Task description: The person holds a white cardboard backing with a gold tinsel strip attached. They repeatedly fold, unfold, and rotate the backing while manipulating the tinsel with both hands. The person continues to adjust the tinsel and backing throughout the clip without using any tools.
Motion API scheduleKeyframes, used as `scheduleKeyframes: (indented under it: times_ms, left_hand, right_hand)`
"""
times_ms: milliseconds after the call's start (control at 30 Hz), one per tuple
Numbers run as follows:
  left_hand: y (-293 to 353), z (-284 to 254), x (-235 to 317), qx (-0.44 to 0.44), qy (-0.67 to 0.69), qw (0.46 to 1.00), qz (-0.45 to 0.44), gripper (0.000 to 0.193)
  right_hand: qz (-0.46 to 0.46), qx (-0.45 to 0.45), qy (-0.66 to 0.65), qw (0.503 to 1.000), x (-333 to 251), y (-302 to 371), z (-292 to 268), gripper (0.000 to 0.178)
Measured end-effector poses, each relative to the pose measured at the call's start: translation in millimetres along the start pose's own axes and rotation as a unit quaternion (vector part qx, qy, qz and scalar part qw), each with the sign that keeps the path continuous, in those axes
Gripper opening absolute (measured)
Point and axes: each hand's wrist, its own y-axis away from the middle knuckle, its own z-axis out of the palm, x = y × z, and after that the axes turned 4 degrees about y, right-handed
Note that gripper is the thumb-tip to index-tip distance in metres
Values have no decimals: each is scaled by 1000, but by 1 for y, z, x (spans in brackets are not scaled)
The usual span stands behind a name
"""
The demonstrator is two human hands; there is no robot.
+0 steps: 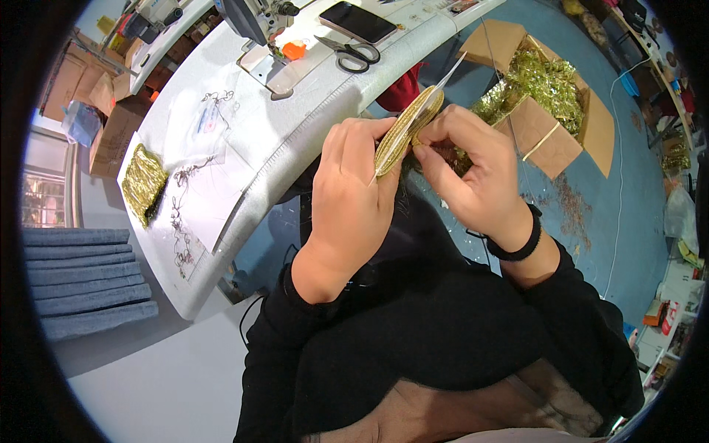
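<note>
A gold ribbed fabric piece, folded along its length, is held up in front of me. White material shows between its layers and tapers to a point at the far end. My left hand grips the piece from the left, fingers closed around its near part. On the other side, my right hand has thumb and forefinger pinched together at the fabric's right edge. What exactly lies between those fingertips is too small to make out. A black band circles my right wrist.
On the white table stand a sewing machine, black scissors, a phone and a folded gold cloth. Loose threads lie on white sheets. An open cardboard box of shiny gold material sits on the right.
</note>
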Motion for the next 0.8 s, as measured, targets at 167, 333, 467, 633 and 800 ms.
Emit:
scheduleKeyframes:
  times_ms: [167, 333, 467, 633, 800]
  left_hand:
    - [2, 1, -4, -8, 34, 999, -5, 21]
    - [3, 2, -4, -1, 17, 999, -28, 18]
    - [2, 9, -2, 14, 12, 1000, -17, 19]
    - [4, 14, -2, 14, -15, 999, -46, 25]
    - [3, 16, 1, -5, -54, 997, -58, 29]
  right_hand:
    - [-10, -10, 10, 1000, 4, -2, -1, 9]
    - [10, -18, -11, 1000, 2, 0, 3, 7]
    - [10, -22, -13, 1000, 0, -1, 6, 7]
    - [-9, -20, -13, 1000, -2, 0, 8, 6]
    - [-34, 6, 36, 999, -7, 1, 14, 8]
